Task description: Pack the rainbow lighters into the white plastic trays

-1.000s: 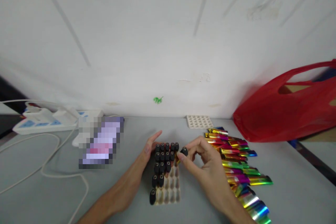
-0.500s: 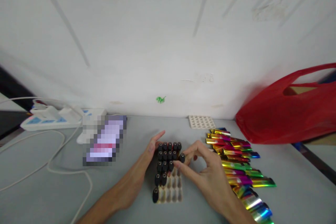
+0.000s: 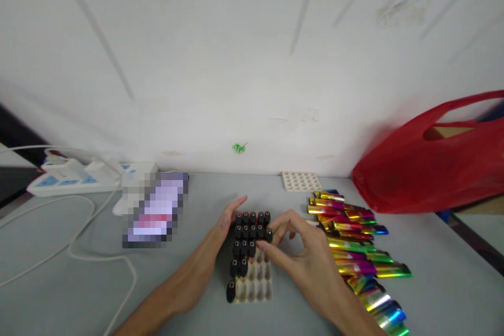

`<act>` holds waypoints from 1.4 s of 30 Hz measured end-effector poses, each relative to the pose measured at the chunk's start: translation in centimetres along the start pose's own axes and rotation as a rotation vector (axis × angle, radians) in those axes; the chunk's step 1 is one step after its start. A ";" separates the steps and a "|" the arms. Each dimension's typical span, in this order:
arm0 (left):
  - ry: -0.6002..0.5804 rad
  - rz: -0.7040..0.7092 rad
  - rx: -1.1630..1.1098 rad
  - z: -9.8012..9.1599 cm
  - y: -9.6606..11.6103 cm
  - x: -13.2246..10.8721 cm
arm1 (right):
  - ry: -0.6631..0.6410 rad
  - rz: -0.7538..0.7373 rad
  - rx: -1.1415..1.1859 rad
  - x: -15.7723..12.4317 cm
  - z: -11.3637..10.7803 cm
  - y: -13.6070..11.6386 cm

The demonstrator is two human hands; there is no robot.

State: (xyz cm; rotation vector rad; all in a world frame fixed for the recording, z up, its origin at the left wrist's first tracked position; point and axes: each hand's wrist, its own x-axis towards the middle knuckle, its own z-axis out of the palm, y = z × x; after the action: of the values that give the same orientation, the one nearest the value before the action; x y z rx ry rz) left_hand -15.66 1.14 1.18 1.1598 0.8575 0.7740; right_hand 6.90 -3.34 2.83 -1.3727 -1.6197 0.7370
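Observation:
A pale tray with rows of holes (image 3: 260, 290) lies in front of me. Several black-topped pieces (image 3: 244, 232), each with a small ring mark on its end, stand upright in its far and left rows. My left hand (image 3: 222, 231) lies along the left side of these pieces, fingers stretched out, its fingertips by the far left corner. With thumb and fingers closed, my right hand (image 3: 301, 247) grips one black-topped piece (image 3: 269, 234) at the right end of the second row. The lower part of that piece is hidden.
Several shiny multicoloured tubes (image 3: 354, 260) lie in a heap at the right. Behind them are a second pale tray (image 3: 301, 181) and a red bag (image 3: 429, 163). On the left lie a phone (image 3: 157, 210), a white power strip (image 3: 66, 178) and a loose white cable (image 3: 132, 268).
My right hand has shifted slightly left with the black-topped piece, which now sits closer to the second row. The left hand has stayed nearly where it was.

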 end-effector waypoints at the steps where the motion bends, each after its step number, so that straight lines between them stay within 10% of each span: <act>1: 0.000 -0.001 -0.001 0.0 0.0 0.0 | 0.000 0.007 0.008 0.0 0.0 -0.1; 12: 0.017 -0.025 0.009 0.2 -0.5 0.5 | 0.258 -0.152 -0.661 0.4 -1.2 1.0; 21: 0.036 0.017 0.028 -0.2 -0.1 0.0 | 0.172 -0.157 -1.133 0.4 -0.5 3.9; 31: 0.036 0.020 0.004 -0.2 -0.2 0.3 | 0.344 0.108 -0.091 0.5 -0.5 1.4; 37: 0.041 0.026 -0.036 0.0 -0.6 0.6 | 0.190 0.409 0.855 1.3 -1.0 0.3; 42: 0.040 0.034 -0.043 -0.1 -1.0 0.7 | 0.068 0.469 1.140 1.5 -1.6 -0.5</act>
State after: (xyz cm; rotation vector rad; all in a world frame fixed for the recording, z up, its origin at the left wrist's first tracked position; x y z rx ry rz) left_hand -15.35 1.56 0.09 1.1273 0.8518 0.8421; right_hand 8.05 -2.17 4.27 -0.8576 -0.5486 1.5425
